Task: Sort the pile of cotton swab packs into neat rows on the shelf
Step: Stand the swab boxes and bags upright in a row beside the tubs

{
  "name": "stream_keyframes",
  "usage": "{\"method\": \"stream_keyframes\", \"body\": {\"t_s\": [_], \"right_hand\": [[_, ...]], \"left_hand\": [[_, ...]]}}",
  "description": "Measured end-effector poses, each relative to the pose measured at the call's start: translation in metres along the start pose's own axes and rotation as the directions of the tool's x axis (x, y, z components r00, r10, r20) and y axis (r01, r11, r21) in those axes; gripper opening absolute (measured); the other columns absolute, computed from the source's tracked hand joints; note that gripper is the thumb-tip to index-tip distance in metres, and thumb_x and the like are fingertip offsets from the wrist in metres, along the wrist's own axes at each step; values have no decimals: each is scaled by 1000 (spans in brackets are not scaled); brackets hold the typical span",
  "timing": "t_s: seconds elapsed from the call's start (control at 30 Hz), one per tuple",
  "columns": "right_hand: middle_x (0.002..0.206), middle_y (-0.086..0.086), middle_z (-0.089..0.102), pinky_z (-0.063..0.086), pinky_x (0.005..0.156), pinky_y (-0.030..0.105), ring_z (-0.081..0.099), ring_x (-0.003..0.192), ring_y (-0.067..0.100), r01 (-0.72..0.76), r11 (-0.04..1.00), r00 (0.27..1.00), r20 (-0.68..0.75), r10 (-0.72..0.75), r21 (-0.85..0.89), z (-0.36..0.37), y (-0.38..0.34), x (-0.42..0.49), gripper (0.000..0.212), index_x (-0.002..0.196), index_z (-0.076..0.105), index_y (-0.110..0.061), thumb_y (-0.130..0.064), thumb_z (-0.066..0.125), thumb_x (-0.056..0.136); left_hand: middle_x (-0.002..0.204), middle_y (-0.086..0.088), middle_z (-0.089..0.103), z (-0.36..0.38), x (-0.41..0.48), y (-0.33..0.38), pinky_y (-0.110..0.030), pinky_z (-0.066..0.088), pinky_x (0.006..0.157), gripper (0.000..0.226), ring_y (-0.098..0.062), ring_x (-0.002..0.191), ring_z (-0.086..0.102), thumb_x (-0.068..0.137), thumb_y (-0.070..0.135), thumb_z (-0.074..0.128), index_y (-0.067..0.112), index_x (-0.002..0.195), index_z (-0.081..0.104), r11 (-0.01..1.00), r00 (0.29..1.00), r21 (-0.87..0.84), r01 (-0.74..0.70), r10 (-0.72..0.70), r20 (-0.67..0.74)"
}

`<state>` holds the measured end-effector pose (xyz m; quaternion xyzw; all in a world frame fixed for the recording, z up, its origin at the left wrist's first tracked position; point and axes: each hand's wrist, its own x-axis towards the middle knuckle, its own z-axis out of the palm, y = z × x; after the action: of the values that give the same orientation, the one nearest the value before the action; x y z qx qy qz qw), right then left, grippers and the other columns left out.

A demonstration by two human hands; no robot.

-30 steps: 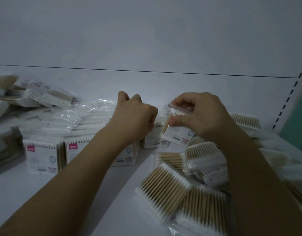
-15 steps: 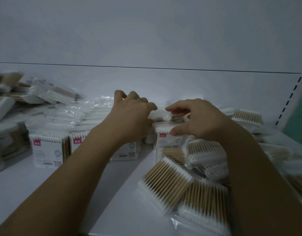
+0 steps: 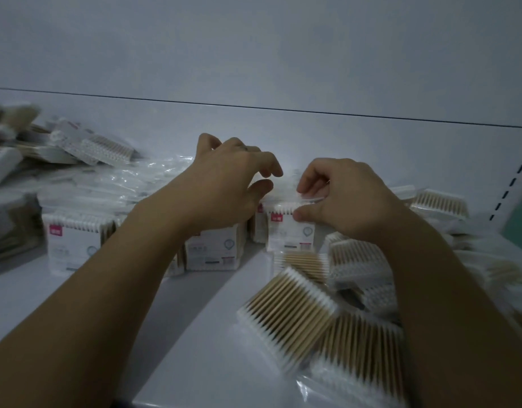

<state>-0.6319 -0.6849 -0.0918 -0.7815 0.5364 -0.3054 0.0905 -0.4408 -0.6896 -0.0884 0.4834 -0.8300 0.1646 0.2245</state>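
Change: my white-labelled plastic swab pack (image 3: 292, 231) now stands, extending the row (image 3: 209, 248) rightward.
Right fingers (image 3: 309, 184): pinch its top.
Left fingers (image 3: 264, 164): slack, empty.

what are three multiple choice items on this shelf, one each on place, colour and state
1. Where is the pack under the right hand? A) upright, right of the other standing packs B) flat on the loose pile C) raised off the shelf
2. What colour is its corner label? A) green B) red C) blue
3. What is the right hand doing? A) lying flat B) pointing C) pinching the pack's top
Answers: 1 A, it stands beside them; 2 B, a red patch shows; 3 C, it holds the top edge in a pinch.
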Motion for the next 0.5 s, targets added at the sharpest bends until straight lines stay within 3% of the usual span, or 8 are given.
{"method": "stream_keyframes", "body": {"t_s": [0.17,0.3,0.5], "right_hand": [[72,-13,63,38,51,2,57,66,-1,5,1000,995,-102,-2,24,13,-4,5,17,70,67,-27,-27,84,73],[75,-17,58,31,54,10,53,67,0,-4,996,1000,-30,1,-86,20,-4,5,8,78,73,-30,-35,79,78],[75,-21,53,33,60,7,52,70,-3,35,993,999,33,-31,-111,14,-3,3,15,92,76,-32,-22,79,80]], "left_hand": [[118,18,61,6,1,-5,-34,16,93,35,-9,118,44,88,58,55,40,118,58,1000,999,31,5,-6,41],[116,15,62,10,0,-1,-36,19,96,34,-11,116,45,87,58,56,37,113,61,997,999,76,4,-7,41],[112,9,61,17,2,8,-41,23,96,30,-17,112,47,89,56,57,32,106,61,981,999,191,-20,13,37]]}}
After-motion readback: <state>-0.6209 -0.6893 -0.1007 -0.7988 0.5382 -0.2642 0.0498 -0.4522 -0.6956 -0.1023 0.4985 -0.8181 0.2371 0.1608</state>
